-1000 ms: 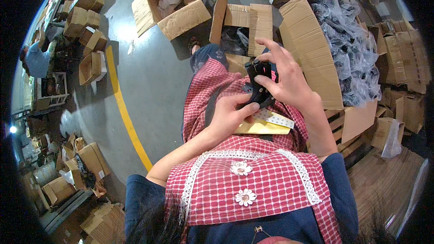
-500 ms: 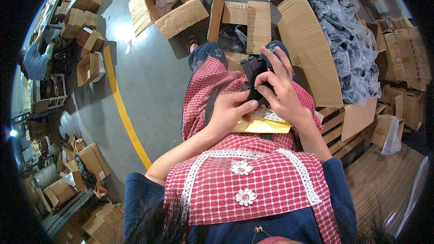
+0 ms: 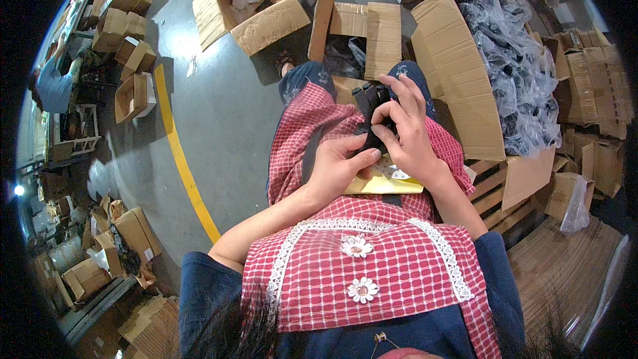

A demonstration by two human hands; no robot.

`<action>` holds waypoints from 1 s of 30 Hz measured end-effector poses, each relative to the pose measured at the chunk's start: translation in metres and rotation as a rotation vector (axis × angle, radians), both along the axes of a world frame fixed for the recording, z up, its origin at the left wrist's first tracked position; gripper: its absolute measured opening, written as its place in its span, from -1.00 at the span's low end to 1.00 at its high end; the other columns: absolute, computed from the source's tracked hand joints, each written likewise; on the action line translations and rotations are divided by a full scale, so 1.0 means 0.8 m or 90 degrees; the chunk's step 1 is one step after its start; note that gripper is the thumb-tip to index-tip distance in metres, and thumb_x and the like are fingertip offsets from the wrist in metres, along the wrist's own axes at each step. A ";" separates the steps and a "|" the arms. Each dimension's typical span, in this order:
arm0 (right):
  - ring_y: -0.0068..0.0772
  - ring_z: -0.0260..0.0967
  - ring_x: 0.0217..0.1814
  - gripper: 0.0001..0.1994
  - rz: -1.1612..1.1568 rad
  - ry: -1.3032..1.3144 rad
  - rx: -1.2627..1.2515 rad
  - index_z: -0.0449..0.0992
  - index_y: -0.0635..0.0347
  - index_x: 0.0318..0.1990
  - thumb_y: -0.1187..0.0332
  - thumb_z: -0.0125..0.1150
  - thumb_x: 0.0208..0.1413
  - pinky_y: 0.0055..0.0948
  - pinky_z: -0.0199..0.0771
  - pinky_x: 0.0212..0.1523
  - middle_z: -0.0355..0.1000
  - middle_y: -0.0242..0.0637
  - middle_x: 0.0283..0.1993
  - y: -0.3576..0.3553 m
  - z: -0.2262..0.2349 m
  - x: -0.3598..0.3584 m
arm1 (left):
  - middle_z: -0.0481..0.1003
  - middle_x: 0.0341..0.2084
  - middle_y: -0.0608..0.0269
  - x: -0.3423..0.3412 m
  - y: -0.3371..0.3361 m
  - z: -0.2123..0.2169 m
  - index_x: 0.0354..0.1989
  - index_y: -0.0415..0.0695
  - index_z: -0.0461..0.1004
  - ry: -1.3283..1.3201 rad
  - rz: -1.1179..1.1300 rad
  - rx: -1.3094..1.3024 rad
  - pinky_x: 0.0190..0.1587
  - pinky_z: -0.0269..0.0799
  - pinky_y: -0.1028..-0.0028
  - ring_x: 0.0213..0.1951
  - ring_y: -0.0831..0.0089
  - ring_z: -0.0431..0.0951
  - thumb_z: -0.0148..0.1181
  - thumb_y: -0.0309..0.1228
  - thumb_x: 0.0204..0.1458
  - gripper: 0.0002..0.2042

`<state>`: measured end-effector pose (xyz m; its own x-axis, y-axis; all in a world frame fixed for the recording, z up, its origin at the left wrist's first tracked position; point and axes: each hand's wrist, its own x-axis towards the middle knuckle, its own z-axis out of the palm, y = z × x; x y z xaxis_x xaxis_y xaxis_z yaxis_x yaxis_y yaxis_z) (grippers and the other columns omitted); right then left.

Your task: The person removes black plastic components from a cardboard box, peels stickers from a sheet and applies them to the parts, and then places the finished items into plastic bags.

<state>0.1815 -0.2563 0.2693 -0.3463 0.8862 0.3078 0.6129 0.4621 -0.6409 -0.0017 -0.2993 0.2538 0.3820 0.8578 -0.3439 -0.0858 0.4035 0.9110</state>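
Observation:
Over my lap I hold a black item (image 3: pixel 369 98) with a blocky far end and what looks like a dark strap; its exact kind is not clear. My left hand (image 3: pixel 341 158) is closed on its near end, thumb on top. My right hand (image 3: pixel 407 126) pinches it from the right side with thumb and forefinger, the other fingers raised. A dark band (image 3: pixel 310 156) lies across the red checked apron left of my left hand. Beneath my hands rests a yellow sheet or pad (image 3: pixel 379 186), with a white patterned piece (image 3: pixel 399 173) on it, partly hidden.
Ahead stand an open carton (image 3: pixel 272 23) and a smaller open box (image 3: pixel 345 20) holding dark plastic. At right, a large carton (image 3: pixel 458 80) is full of bagged dark items (image 3: pixel 508 73) on a wooden pallet (image 3: pixel 495 186). A person (image 3: pixel 54 83) is at far left beyond the yellow floor line (image 3: pixel 179 159).
My right hand's raised fingers have bent inward a little and moved slightly left over the black item. My left hand keeps its hold. The view has shifted slightly.

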 end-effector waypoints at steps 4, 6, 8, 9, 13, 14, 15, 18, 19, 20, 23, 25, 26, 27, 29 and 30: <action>-0.16 0.26 0.30 -0.52 -0.052 0.359 -0.177 0.36 0.14 -0.10 0.49 0.44 -0.24 -0.21 0.21 0.34 0.32 -0.11 0.21 0.024 -0.008 0.005 | 0.53 -0.50 0.38 0.003 0.001 0.008 -0.30 -0.25 0.59 0.004 0.016 -0.019 -0.44 0.38 0.64 -0.49 0.71 0.48 0.24 -0.41 0.16 -0.86; -0.29 0.34 0.21 -0.51 -0.089 0.456 -0.237 0.34 0.18 0.01 0.47 0.43 -0.08 -0.30 0.29 0.28 0.34 -0.15 0.20 0.025 -0.014 0.014 | 0.53 -0.51 0.41 0.005 0.002 0.014 -0.31 -0.23 0.60 -0.002 0.011 -0.036 -0.43 0.36 0.64 -0.49 0.73 0.46 0.24 -0.41 0.16 -0.87; -0.33 0.32 0.22 -0.48 -0.070 0.525 -0.342 0.30 0.22 0.13 0.40 0.40 0.03 -0.33 0.27 0.29 0.32 -0.15 0.22 0.023 -0.007 0.014 | 0.55 -0.50 0.39 0.000 0.003 0.015 -0.25 -0.24 0.61 -0.009 0.000 -0.045 -0.43 0.36 0.64 -0.49 0.71 0.47 0.22 -0.41 0.17 -0.85; -0.34 0.30 0.25 -0.44 -0.060 0.543 -0.408 0.27 0.24 0.18 0.37 0.39 0.06 -0.34 0.24 0.31 0.30 -0.15 0.24 0.021 0.001 0.017 | 0.55 -0.48 0.36 -0.002 0.004 0.013 -0.24 -0.26 0.60 -0.014 -0.001 -0.044 -0.43 0.37 0.64 -0.49 0.70 0.48 0.21 -0.39 0.19 -0.83; -0.38 0.26 0.28 -0.31 0.042 0.425 -0.526 0.14 0.32 0.34 0.29 0.33 0.14 -0.36 0.24 0.30 0.27 -0.16 0.27 0.009 -0.009 0.042 | 0.57 -0.42 0.28 -0.004 0.002 0.007 -0.18 -0.29 0.59 -0.032 0.015 -0.041 -0.43 0.41 0.63 -0.49 0.67 0.51 0.19 -0.37 0.22 -0.79; -0.37 0.26 0.30 -0.26 0.055 0.379 -0.554 0.09 0.34 0.38 0.30 0.34 0.14 -0.35 0.25 0.31 0.26 -0.16 0.27 0.003 -0.003 0.047 | 0.58 -0.41 0.27 -0.003 0.003 0.008 -0.17 -0.29 0.59 -0.036 0.022 -0.040 -0.42 0.41 0.63 -0.48 0.67 0.51 0.18 -0.38 0.22 -0.79; -0.33 0.24 0.32 -0.24 0.088 0.401 -0.539 0.06 0.30 0.41 0.29 0.34 0.14 -0.30 0.26 0.31 0.24 -0.15 0.29 -0.004 -0.014 0.050 | 0.59 -0.39 0.27 -0.002 0.003 0.009 -0.16 -0.29 0.59 -0.043 0.034 -0.045 -0.41 0.41 0.63 -0.48 0.66 0.51 0.18 -0.39 0.22 -0.80; -0.17 0.39 0.25 -0.22 0.121 0.189 -0.469 0.10 0.22 0.40 0.24 0.37 0.08 -0.28 0.36 0.25 0.39 0.00 0.19 -0.022 -0.016 0.058 | 0.61 -0.34 0.24 -0.001 0.003 0.011 -0.12 -0.28 0.59 -0.058 0.084 -0.057 -0.37 0.43 0.61 -0.44 0.65 0.51 0.16 -0.42 0.22 -0.81; -0.13 0.42 0.22 -0.21 0.134 0.099 -0.447 0.10 0.21 0.40 0.22 0.37 0.07 -0.27 0.38 0.23 0.40 0.03 0.17 -0.024 -0.002 0.057 | 0.61 -0.32 0.23 -0.001 0.003 0.012 -0.11 -0.28 0.59 -0.061 0.112 -0.062 -0.34 0.43 0.61 -0.43 0.65 0.52 0.16 -0.44 0.21 -0.81; -0.09 0.44 0.20 -0.21 0.145 0.011 -0.420 0.10 0.21 0.40 0.21 0.37 0.06 -0.27 0.40 0.21 0.42 0.07 0.15 -0.024 0.011 0.058 | 0.61 -0.31 0.23 -0.001 0.004 0.015 -0.10 -0.28 0.59 -0.065 0.135 -0.064 -0.32 0.43 0.60 -0.41 0.64 0.52 0.15 -0.45 0.21 -0.81; -0.11 0.34 0.31 -0.20 0.207 -0.040 -0.466 0.12 0.33 0.39 0.20 0.37 0.05 -0.28 0.31 0.29 0.34 0.15 0.25 -0.011 0.021 0.064 | 0.62 -0.28 0.22 -0.001 0.010 0.016 -0.06 -0.29 0.58 -0.140 0.203 -0.071 -0.27 0.44 0.60 -0.36 0.63 0.52 0.14 -0.50 0.20 -0.79; -0.29 0.48 0.02 -0.34 0.168 0.065 -0.450 0.29 0.30 0.28 0.35 0.35 0.00 -0.37 0.45 0.05 0.50 -0.07 -0.03 -0.007 0.011 0.067 | 0.62 -0.26 0.26 -0.007 0.015 0.021 -0.06 -0.28 0.57 -0.149 0.266 -0.048 -0.25 0.44 0.60 -0.34 0.62 0.53 0.13 -0.52 0.20 -0.80; -0.35 0.49 -0.07 -0.38 0.153 0.107 -0.530 0.32 0.26 0.25 0.38 0.33 -0.01 -0.39 0.47 -0.04 0.52 -0.14 -0.11 0.000 0.015 0.067 | 0.61 -0.27 0.27 -0.008 0.017 0.021 -0.08 -0.26 0.57 -0.138 0.312 -0.038 -0.28 0.45 0.59 -0.37 0.62 0.52 0.13 -0.51 0.20 -0.82; -0.41 0.51 -0.17 -0.42 0.138 0.148 -0.611 0.36 0.23 0.22 0.41 0.31 -0.02 -0.42 0.48 -0.14 0.54 -0.22 -0.19 0.008 0.019 0.068 | 0.61 -0.29 0.28 -0.011 0.020 0.022 -0.10 -0.25 0.56 -0.127 0.359 -0.028 -0.31 0.46 0.58 -0.40 0.61 0.51 0.12 -0.51 0.20 -0.83; -0.61 0.43 -0.27 -0.48 0.165 0.350 -0.709 0.39 0.20 0.18 0.44 0.29 0.00 -0.52 0.44 -0.27 0.50 -0.35 -0.28 0.028 0.022 0.065 | 0.62 -0.27 0.22 -0.031 0.024 0.013 -0.11 -0.25 0.56 -0.133 0.399 -0.001 -0.33 0.46 0.57 -0.44 0.58 0.51 0.13 -0.53 0.20 -0.85; -0.58 0.43 -0.28 -0.49 0.155 0.267 -0.676 0.38 0.21 0.19 0.42 0.28 0.03 -0.49 0.46 -0.26 0.49 -0.35 -0.30 0.037 0.026 0.062 | 0.62 -0.23 0.25 -0.043 0.026 0.010 -0.07 -0.26 0.56 -0.138 0.397 0.010 -0.29 0.44 0.60 -0.36 0.60 0.54 0.16 -0.52 0.19 -0.82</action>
<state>0.2309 -0.2264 0.2903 -0.5894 0.6915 -0.4177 0.2300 -0.3520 -0.9073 -0.0358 -0.2788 0.2618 -0.1295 0.9450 -0.3003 -0.4806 0.2051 0.8526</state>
